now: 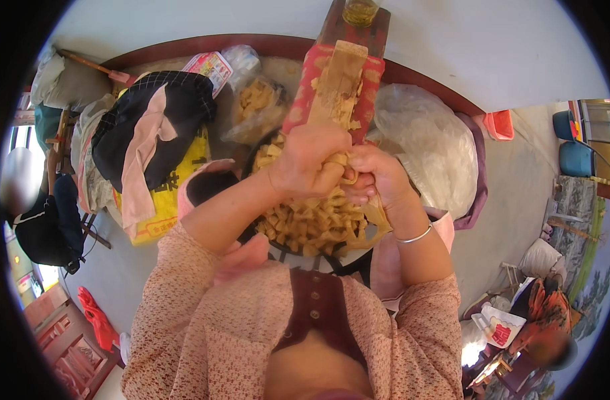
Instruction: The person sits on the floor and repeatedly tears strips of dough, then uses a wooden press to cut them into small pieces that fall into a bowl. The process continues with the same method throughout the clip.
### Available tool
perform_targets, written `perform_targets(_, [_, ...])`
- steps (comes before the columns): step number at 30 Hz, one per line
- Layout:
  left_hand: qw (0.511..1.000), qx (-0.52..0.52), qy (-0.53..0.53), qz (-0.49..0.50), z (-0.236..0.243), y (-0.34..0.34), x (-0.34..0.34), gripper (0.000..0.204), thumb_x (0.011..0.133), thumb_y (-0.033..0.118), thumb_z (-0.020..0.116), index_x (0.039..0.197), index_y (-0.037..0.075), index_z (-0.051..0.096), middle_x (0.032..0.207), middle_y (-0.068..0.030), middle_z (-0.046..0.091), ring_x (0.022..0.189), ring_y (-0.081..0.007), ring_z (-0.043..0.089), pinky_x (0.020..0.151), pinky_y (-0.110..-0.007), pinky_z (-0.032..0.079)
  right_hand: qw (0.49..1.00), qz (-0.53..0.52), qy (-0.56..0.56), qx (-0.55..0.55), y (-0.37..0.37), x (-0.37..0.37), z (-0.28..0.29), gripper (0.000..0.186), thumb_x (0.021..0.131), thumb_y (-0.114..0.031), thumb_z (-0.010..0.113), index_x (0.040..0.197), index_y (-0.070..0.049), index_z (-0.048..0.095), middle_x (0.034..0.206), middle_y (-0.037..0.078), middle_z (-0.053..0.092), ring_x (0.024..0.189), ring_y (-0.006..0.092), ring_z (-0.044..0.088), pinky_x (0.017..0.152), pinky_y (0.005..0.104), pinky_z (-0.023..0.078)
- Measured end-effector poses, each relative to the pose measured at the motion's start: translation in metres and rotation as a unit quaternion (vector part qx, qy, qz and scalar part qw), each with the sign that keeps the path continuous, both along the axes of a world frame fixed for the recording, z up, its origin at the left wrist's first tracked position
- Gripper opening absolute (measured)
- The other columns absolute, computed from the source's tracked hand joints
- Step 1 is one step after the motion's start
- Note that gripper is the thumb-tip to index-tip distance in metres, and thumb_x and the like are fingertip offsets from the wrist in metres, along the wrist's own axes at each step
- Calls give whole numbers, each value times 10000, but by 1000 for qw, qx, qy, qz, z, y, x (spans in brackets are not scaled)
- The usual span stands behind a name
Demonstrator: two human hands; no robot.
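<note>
My left hand (310,160) is closed, its fingers curled round a soft tan strip (348,160) that looks like bean curd skin. My right hand (380,175) pinches the same strip close beside it; a flat tan piece (377,215) hangs below that hand. Both hands are over a wide round pan heaped with tan knotted pieces (305,227). Beyond them, a wooden board (343,77) with tan scraps lies on a red patterned cloth (313,73). My forearms hide parts of the pan, and the fingers cover most of the strip.
The cloth lies on a narrow wooden bench with a glass jar (360,12) at its far end. At left are a clear bag (257,100) of tan pieces, dark clothing (145,127) and a yellow bag (162,213). A large clear plastic bag (422,147) stands at right.
</note>
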State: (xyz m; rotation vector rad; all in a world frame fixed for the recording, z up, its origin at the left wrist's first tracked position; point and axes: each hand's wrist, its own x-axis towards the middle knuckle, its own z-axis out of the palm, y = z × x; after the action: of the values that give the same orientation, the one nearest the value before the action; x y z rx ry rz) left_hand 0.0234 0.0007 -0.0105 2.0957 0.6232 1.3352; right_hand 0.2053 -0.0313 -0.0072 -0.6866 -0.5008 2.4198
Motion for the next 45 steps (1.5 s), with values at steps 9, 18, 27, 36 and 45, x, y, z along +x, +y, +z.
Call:
perform_targets(9, [941,-331,61,45,5,1,-9,47,806,22,553,766,-3,547,703,-31,541,617,-85,480,572,-244,404,855,-208,-318,352,-5,-23,4,213,811,15,646,1017,33,597,675,-3,561,597,5,457,512,172,361])
perform_targets(18, [961,-247,59,107,12,0,-5,66,723,-10,618,771,16,579,682,-50,548,593,-124,512,538,-269,416,987,-41,13,155,7,5,-10,214,881,-123,642,1054,2,626,581,-26,473,442,36,377,401,184,297])
perform_targets(27, [961,-207,167,-73,21,19,-27,285,790,139,705,648,20,488,551,-22,446,519,-101,421,484,-256,363,963,-68,-162,203,5,-10,-2,226,968,-265,538,912,-47,546,561,-60,385,437,18,311,389,182,267])
perform_targets(36, [908,-396,100,-91,6,21,-25,423,765,261,782,586,35,473,505,35,374,515,-41,312,437,-248,270,960,-119,-187,173,4,-17,3,264,990,-280,483,793,-109,447,584,-68,354,465,12,311,392,175,253])
perform_targets(45, [976,-117,180,50,8,16,-16,447,647,316,853,593,41,505,507,-14,433,481,-104,371,444,-270,328,952,-104,-171,231,8,-9,-8,302,988,-260,491,740,-102,421,622,-57,425,491,6,318,407,168,245])
